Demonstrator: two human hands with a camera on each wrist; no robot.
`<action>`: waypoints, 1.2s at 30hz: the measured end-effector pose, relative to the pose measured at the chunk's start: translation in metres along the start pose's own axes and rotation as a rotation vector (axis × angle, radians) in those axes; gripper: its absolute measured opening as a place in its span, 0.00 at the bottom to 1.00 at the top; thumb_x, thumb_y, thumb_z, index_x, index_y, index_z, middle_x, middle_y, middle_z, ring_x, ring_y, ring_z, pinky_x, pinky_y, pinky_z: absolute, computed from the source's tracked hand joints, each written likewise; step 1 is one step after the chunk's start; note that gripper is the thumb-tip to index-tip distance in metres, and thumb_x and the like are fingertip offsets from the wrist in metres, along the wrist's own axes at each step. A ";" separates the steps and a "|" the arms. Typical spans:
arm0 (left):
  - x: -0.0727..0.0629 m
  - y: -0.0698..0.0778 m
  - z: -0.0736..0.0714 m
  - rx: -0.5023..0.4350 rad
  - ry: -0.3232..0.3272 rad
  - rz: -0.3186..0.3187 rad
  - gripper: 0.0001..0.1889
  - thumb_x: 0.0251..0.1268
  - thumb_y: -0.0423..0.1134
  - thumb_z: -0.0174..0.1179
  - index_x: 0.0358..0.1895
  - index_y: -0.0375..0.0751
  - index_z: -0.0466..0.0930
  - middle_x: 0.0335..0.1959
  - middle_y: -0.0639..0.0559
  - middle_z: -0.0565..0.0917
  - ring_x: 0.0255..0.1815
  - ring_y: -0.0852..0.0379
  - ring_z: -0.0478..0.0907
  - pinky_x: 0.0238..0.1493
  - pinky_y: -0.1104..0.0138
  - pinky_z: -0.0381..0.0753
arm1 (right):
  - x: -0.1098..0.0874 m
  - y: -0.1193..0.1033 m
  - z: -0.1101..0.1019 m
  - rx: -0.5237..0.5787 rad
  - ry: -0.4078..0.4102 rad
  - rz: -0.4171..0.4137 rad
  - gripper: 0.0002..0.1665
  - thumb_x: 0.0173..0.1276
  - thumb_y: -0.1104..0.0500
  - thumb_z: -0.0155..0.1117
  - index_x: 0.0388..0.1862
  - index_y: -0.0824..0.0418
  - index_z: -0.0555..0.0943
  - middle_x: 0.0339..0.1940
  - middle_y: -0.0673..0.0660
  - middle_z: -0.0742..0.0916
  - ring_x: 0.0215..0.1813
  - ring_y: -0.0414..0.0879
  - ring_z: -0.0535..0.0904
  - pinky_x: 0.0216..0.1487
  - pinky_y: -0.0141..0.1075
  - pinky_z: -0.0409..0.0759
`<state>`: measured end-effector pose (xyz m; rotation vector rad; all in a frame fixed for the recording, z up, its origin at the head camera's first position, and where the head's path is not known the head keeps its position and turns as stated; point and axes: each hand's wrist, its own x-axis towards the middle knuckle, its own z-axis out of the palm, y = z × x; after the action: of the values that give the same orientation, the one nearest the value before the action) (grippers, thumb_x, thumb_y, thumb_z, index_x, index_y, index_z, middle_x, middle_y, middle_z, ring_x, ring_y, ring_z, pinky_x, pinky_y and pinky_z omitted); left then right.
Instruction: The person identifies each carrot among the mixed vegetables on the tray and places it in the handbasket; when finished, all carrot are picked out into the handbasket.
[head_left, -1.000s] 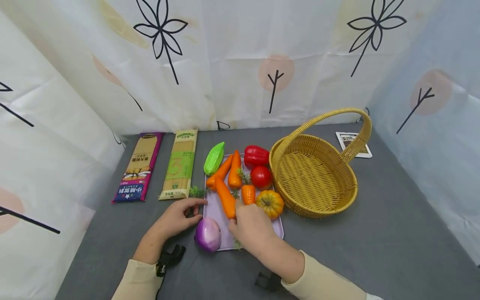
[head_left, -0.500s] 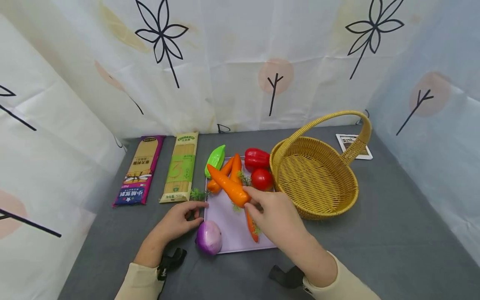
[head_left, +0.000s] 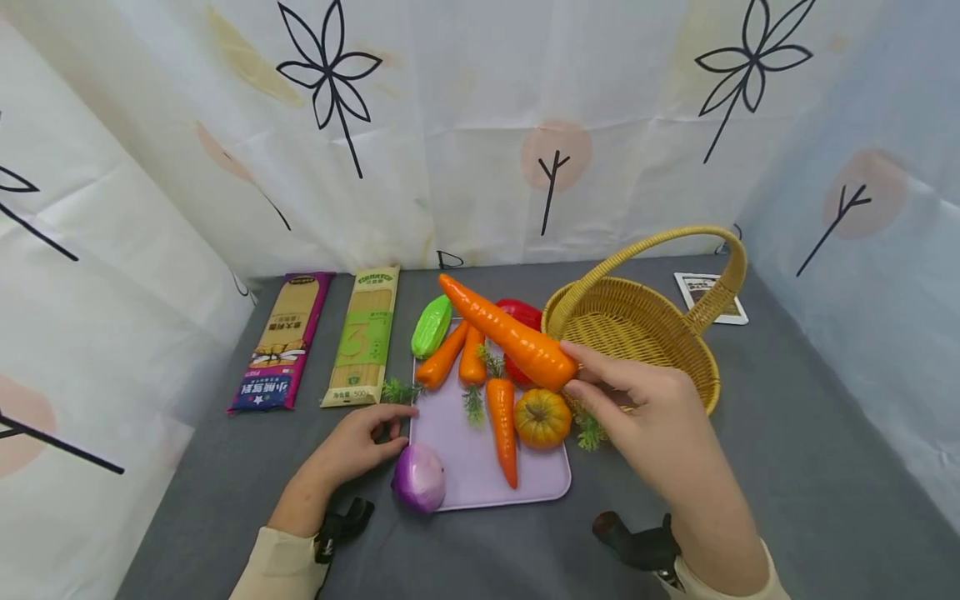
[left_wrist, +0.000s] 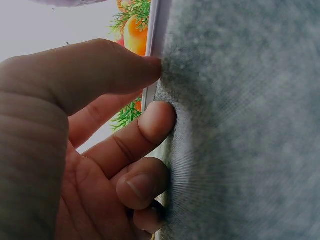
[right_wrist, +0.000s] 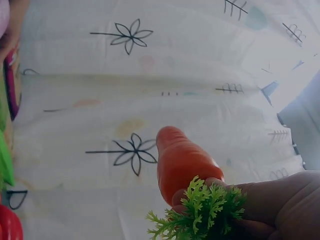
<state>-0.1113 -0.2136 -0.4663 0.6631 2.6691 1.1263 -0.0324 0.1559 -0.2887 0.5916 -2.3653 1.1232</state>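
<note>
My right hand [head_left: 648,417] pinches an orange carrot [head_left: 517,333] by its thick end, above the right side of the lilac tray [head_left: 465,483]. Its tip points back and left; its green leaves [right_wrist: 202,210] hang beneath my fingers. In the head view the carrot partly covers a red pepper [head_left: 520,312] and a tomato. My left hand [head_left: 363,442] rests at the tray's left edge, fingers loosely bent against the cloth and edge, next to a purple onion [head_left: 418,477]. On the tray lie a carrot [head_left: 502,433], two more carrots behind it, and a small pumpkin [head_left: 543,418].
A yellow wicker basket [head_left: 708,367] with a tall handle stands right of the tray. A green vegetable [head_left: 432,327] lies at the tray's back left corner. Two noodle packs, one purple [head_left: 281,342] and one green [head_left: 362,337], lie further left. A small white packet [head_left: 731,315] sits behind the basket.
My right hand has picked the carrot up off the tray, raised it and carried it right toward the basket. The pumpkin has come into full view. My left hand stays in place.
</note>
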 end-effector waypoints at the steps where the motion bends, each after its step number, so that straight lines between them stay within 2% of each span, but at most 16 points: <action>1: 0.000 0.000 0.000 0.002 -0.001 0.000 0.20 0.65 0.33 0.69 0.59 0.47 0.84 0.30 0.60 0.75 0.31 0.59 0.71 0.35 0.67 0.71 | -0.001 0.001 -0.005 -0.004 0.017 -0.001 0.31 0.55 0.72 0.79 0.59 0.59 0.87 0.44 0.53 0.91 0.38 0.36 0.87 0.37 0.25 0.81; 9: -0.003 -0.001 0.000 0.003 -0.007 -0.004 0.19 0.65 0.33 0.69 0.59 0.47 0.84 0.30 0.60 0.75 0.30 0.60 0.70 0.34 0.67 0.70 | -0.008 0.018 -0.042 0.035 0.086 -0.005 0.35 0.49 0.82 0.76 0.58 0.62 0.87 0.41 0.55 0.91 0.39 0.33 0.87 0.40 0.23 0.80; 16: -0.004 -0.002 0.002 0.003 -0.006 -0.032 0.19 0.65 0.35 0.70 0.59 0.49 0.84 0.31 0.60 0.75 0.31 0.59 0.70 0.34 0.67 0.70 | -0.016 0.034 -0.076 -0.031 0.083 0.056 0.33 0.55 0.81 0.73 0.60 0.61 0.85 0.48 0.40 0.89 0.43 0.31 0.87 0.42 0.22 0.79; 19: -0.004 -0.003 0.002 0.009 -0.003 -0.045 0.19 0.65 0.35 0.70 0.59 0.50 0.84 0.31 0.60 0.75 0.32 0.59 0.70 0.34 0.67 0.70 | -0.022 0.043 -0.088 -0.033 0.090 0.079 0.32 0.56 0.83 0.70 0.59 0.65 0.85 0.49 0.40 0.89 0.43 0.31 0.87 0.41 0.23 0.80; 23: -0.004 -0.003 0.003 0.010 0.001 -0.043 0.19 0.65 0.35 0.70 0.58 0.50 0.85 0.31 0.60 0.75 0.32 0.60 0.71 0.35 0.67 0.70 | -0.032 0.055 -0.103 -0.037 0.095 0.167 0.29 0.60 0.82 0.68 0.60 0.67 0.84 0.48 0.39 0.89 0.42 0.31 0.87 0.39 0.22 0.79; 27: -0.004 -0.002 0.002 0.006 0.003 -0.033 0.19 0.65 0.35 0.70 0.58 0.50 0.85 0.31 0.60 0.75 0.31 0.60 0.70 0.34 0.67 0.70 | -0.042 0.069 -0.115 -0.091 0.073 0.280 0.25 0.67 0.74 0.69 0.63 0.64 0.83 0.49 0.31 0.86 0.41 0.26 0.84 0.38 0.20 0.78; 31: -0.004 -0.002 0.002 0.010 0.002 -0.031 0.19 0.65 0.34 0.70 0.58 0.50 0.85 0.30 0.60 0.75 0.31 0.60 0.70 0.34 0.67 0.70 | -0.046 0.083 -0.125 -0.144 0.026 0.363 0.23 0.69 0.68 0.70 0.63 0.64 0.83 0.48 0.27 0.83 0.40 0.24 0.82 0.37 0.18 0.76; 36: -0.002 -0.001 0.002 0.005 0.001 -0.031 0.18 0.65 0.34 0.70 0.58 0.50 0.85 0.30 0.60 0.75 0.31 0.61 0.70 0.34 0.67 0.70 | -0.045 0.100 -0.132 -0.229 -0.108 0.482 0.25 0.72 0.56 0.70 0.66 0.61 0.82 0.45 0.40 0.89 0.41 0.22 0.79 0.36 0.19 0.73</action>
<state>-0.1091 -0.2141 -0.4688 0.6205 2.6743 1.1126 -0.0234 0.3270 -0.2989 -0.0043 -2.7669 0.9995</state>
